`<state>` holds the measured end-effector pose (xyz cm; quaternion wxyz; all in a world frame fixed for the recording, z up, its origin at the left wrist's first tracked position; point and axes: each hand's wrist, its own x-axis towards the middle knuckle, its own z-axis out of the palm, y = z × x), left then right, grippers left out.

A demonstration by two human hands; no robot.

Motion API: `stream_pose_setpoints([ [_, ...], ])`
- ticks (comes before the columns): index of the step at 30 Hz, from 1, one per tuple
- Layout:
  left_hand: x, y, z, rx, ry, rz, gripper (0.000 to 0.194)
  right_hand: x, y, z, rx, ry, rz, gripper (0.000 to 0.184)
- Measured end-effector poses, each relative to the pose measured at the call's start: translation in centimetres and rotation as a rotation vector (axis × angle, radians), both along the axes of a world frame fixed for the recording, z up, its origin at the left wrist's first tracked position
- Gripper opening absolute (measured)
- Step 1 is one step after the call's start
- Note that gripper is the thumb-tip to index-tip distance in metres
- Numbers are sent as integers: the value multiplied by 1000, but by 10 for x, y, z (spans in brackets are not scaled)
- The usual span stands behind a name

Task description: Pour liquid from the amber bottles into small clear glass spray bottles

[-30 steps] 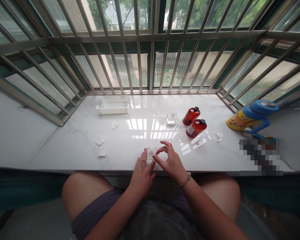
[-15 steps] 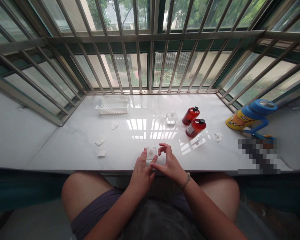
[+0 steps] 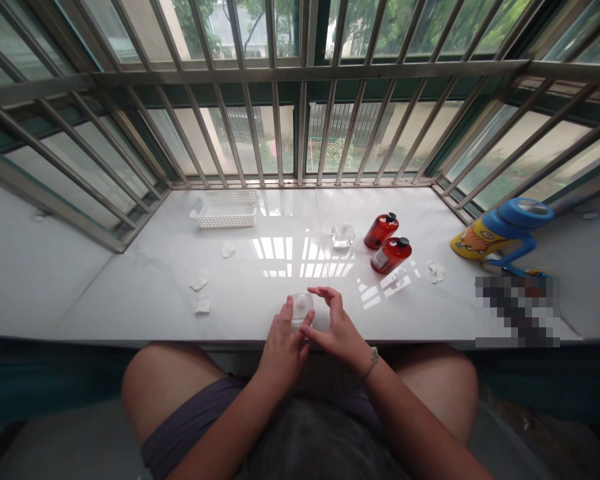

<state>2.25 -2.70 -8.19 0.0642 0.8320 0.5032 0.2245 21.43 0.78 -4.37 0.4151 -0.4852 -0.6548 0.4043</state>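
The right hand (image 3: 316, 309) has stretched its forefinger over to the far right corner of the box (image 3: 303, 303); half a second ago that finger curled just beside it. The left hand (image 3: 286, 333) has stayed put.

Nearest are two bare knees at the worktop (image 3: 145, 300) edge, with both hands between and beyond them. The left hand's fingers are apart, one at the box's left side, another at its right. The right hand's thumb and forefinger are also apart, the thumb meeting the left hand's fingers.

One box lies under the fingers, near the front edge: small, clear and squarish, with a whitish round spot in its top. What is inside is too small to tell. A second clear box (image 3: 343, 235) stands farther back.

There are four white scraps (image 3: 203, 305), three to the left and one to the right. Two red bottles (image 3: 391, 256) with black caps stand beside the second clear box, one yellow-and-blue flask (image 3: 497, 230) at the right, and one white basket (image 3: 225, 210) at the back left.

The worktop is glossy white, faintly veined, reflecting the window. Metal bars (image 3: 300, 72) line the window, with greenery outside.
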Motion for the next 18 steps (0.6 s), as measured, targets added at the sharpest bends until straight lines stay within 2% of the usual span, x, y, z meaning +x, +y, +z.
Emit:
stream_pose_setpoints([
  [3, 0, 1, 0, 0, 0, -5, 105, -2, -1, 3, -15, 4, 49, 85],
  [9, 2, -1, 0, -18, 25, 17, 100, -5, 1, 3, 44, -9, -77, 53],
  [14, 3, 0, -2, -4, 25, 16, 91, -13, 11, 6, -8, 5, -42, 60],
  [18, 3, 0, -3, -1, 33, 18, 90, -18, 22, 11, 29, -92, -59, 56],
])
